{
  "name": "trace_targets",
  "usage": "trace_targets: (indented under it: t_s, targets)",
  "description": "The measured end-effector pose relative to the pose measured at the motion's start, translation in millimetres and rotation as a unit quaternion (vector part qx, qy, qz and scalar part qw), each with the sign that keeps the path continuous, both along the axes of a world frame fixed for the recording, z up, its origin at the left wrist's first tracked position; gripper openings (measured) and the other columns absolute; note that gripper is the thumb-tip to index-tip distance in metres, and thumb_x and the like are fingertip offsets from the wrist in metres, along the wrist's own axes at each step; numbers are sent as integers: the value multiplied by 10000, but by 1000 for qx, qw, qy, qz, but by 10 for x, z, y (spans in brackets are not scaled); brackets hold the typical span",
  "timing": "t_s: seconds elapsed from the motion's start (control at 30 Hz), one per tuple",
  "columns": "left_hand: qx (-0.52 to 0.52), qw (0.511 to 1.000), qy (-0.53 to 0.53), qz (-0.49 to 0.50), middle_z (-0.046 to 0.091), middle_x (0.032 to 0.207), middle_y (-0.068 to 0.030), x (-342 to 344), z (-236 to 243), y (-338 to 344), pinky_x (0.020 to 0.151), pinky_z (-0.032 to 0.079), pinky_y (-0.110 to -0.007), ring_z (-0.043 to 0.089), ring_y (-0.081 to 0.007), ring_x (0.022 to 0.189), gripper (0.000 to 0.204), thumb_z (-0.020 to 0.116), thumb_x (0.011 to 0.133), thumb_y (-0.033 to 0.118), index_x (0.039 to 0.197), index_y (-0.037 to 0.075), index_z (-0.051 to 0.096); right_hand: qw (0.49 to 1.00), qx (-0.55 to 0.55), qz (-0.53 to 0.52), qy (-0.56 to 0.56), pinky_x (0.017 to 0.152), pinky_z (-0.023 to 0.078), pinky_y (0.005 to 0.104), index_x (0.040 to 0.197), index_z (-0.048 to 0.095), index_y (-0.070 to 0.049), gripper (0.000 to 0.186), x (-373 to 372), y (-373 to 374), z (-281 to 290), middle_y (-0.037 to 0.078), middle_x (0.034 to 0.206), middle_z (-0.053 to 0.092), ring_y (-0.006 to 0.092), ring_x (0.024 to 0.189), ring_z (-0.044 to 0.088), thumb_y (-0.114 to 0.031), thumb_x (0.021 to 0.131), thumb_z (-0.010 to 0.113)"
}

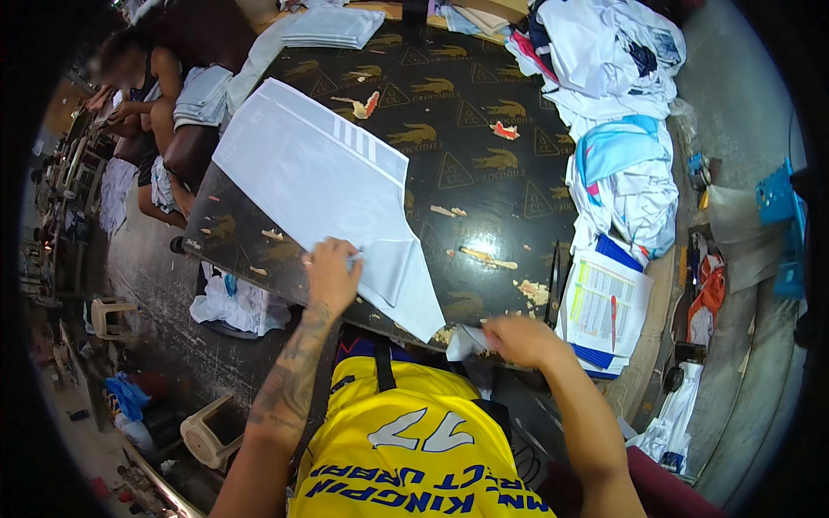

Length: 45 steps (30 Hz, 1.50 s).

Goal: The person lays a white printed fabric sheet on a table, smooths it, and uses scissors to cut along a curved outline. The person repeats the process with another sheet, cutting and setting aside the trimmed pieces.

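Note:
A pale white garment panel (302, 164) with stripes at its far right edge lies slantwise across the dark table (449, 220). Its near end tapers toward me, and a flap (384, 272) of it is folded over. My left hand (332, 269) rests on the panel's left edge beside that flap, fingers curled and thumb side pinching the fabric. At the table's front edge, my right hand (522, 341) is closed on a small white piece of cloth (467, 342), which hangs partly over the edge. The fingertips of that hand are partly hidden.
White clothes (609, 60) are heaped along the right side, above printed sheets (596, 302) with a red pen (614, 324). Dark scissors (553, 281) lie beside them. Folded white fabric (332, 28) sits at the far edge. A person (155, 95) sits far left; a stool (211, 433) stands below.

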<state>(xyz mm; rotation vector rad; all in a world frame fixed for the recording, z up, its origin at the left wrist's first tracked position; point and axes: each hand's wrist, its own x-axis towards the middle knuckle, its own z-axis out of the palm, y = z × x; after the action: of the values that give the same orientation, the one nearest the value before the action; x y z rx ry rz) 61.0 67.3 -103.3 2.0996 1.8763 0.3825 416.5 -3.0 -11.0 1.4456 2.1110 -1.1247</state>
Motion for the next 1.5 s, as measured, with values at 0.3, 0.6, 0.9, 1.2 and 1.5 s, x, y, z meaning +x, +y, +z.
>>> trace_targets:
  t_s: [0.3,0.6,0.9,1.2,1.5]
  targets:
    - [-267,884,-248,-292,752,1165,-126,983,434,-350,1037,481,-494,696,-359,1112,508,750,1001,297,1397,43,557,963,102,-187,165,773,579,398,1047,645,-7,132,332,-203,1064,134,1045,781,288,839,725,-64,987,748]
    - [-328,703,-559,-293,665,1400,-151,75,967,353,1165,443,-403,645,-257,1285,1005,982,749,445,1537,14,532,870,70,-358,333,753,581,292,1077,653,22,134,-1346,500,798,95,901,728,146,815,700,-53,1016,745]
    - [-433,692,-577,21,767,1010,-72,-1019,535,473,744,584,-257,744,-123,847,227,693,1068,121,1178,-77,690,780,24,-457,426,679,560,268,1041,627,22,103,-2244,1523,226,28,856,665,88,749,636,-52,1051,698]
    - [-227,750,-584,211,765,894,-88,-1418,331,935,589,535,-254,734,-133,694,281,665,1077,124,1269,-80,678,842,145,-320,410,701,524,238,1331,593,-29,372,-2847,2668,-390,4,865,661,68,783,631,-44,997,754]
    - [-53,949,-235,203,619,621,-90,-1166,76,505,555,474,-436,624,-289,548,394,802,973,224,1215,5,582,874,235,-341,253,881,573,425,1237,698,-18,374,-1907,2178,-646,167,1114,756,301,1001,736,-167,922,835]
